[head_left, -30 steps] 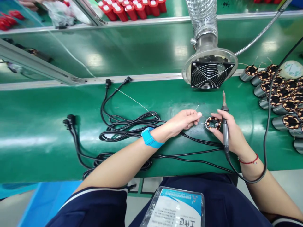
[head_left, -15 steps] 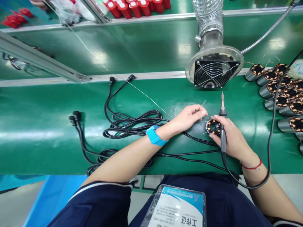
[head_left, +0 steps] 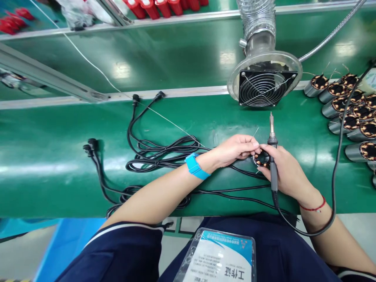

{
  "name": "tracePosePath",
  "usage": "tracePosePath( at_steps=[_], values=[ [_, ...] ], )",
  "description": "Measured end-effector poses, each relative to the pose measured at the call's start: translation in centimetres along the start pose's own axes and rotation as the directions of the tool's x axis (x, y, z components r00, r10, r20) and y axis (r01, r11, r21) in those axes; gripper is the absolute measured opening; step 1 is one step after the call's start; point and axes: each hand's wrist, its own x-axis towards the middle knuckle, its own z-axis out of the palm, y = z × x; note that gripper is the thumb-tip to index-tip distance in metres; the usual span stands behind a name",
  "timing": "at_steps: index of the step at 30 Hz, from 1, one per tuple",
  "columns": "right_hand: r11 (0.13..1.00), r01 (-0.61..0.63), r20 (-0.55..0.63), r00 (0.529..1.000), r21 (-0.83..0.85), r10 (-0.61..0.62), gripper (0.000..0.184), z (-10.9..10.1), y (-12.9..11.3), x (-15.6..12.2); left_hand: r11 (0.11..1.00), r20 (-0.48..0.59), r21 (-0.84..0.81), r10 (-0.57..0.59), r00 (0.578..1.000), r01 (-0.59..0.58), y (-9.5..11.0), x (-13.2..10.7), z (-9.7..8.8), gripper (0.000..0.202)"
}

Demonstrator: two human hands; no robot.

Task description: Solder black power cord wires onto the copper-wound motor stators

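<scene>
Copper-wound stator (head_left: pixel 260 159) on green desk (head_left: pixel 58 156); left hand (head_left: pixel 235 149) pinches solder wire (head_left: pixel 164 117), right hand (head_left: pixel 289 175) grips soldering iron (head_left: pixel 273 174).

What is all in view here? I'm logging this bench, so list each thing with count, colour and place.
stator: one, copper and silver, belt centre
soldering iron: one, black, tip up, beside stator
solder wire: one, silvery, from upper left to centre
loose stators: cluster, silver and copper, right edge
fan: one, black grille, centre back
cords: several, black, coiled on belt
wristband: one, blue, left wrist
left hand: pinches solder wire
right hand: grips soldering iron
</scene>
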Motion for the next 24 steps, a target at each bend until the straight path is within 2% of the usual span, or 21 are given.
tracePosePath(
  at_steps=[2,4,5,7,9,10,12,14,16,18,21,24],
  values=[
    [0.998,-0.055,-0.022,0.998,0.008,0.055,0.053,-0.3,0.5,0.0,0.982,-0.082,0.170,0.093,0.992,-0.078,0.0,-0.2,0.1,0.026],
    [0.993,-0.106,-0.051,0.993,0.055,0.109,0.058,-0.7,1.3,-0.1,0.900,-0.101,0.418,0.179,0.979,-0.121,-0.3,-0.7,0.4,0.023],
    [0.988,-0.119,-0.058,0.990,0.095,0.125,0.061,-1.0,1.7,-0.2,0.820,-0.047,0.557,0.191,0.980,-0.133,-0.6,-1.0,0.6,0.021],
    [0.976,-0.112,-0.080,0.989,0.185,0.128,0.067,-1.6,2.4,-0.2,0.572,0.153,0.798,0.114,0.982,-0.191,-1.3,-1.7,1.3,0.020],
    [0.966,-0.091,-0.152,0.980,0.242,0.131,0.069,-2.2,2.6,-0.3,0.307,0.318,0.902,0.002,0.948,-0.303,-2.1,-2.2,1.9,0.020],
    [0.965,-0.087,-0.213,0.967,0.246,0.141,0.066,-2.5,2.5,-0.4,0.221,0.364,0.910,-0.022,0.931,-0.351,-2.3,-2.4,2.2,0.018],
    [0.971,-0.101,-0.351,0.920,0.218,0.174,0.056,-3.0,2.2,-0.5,0.162,0.398,0.906,-0.007,0.917,-0.392,-2.5,-2.6,2.5,0.015],
    [0.971,-0.139,-0.477,0.852,0.194,0.217,0.045,-3.3,1.8,-0.9,0.226,0.376,0.896,0.070,0.924,-0.382,-2.0,-2.7,2.5,0.016],
    [0.956,-0.165,-0.558,0.782,0.243,0.277,0.037,-3.5,1.4,-1.6,0.382,0.293,0.867,0.131,0.947,-0.321,-1.2,-2.8,2.1,0.013],
    [0.917,-0.159,-0.568,0.742,0.365,0.355,0.035,-3.6,1.1,-2.3,0.567,0.191,0.793,0.114,0.975,-0.222,-0.5,-2.9,1.7,0.011],
    [0.827,-0.103,-0.493,0.759,0.553,0.424,0.038,-3.3,0.6,-3.1,0.747,0.102,0.661,0.008,0.995,-0.074,0.2,-3.0,1.3,0.015],
    [0.753,-0.045,-0.442,0.786,0.656,0.432,0.041,-3.0,-0.1,-3.0,0.811,0.089,0.584,-0.043,0.995,-0.017,0.4,-3.0,1.1,0.019]
  ],
)
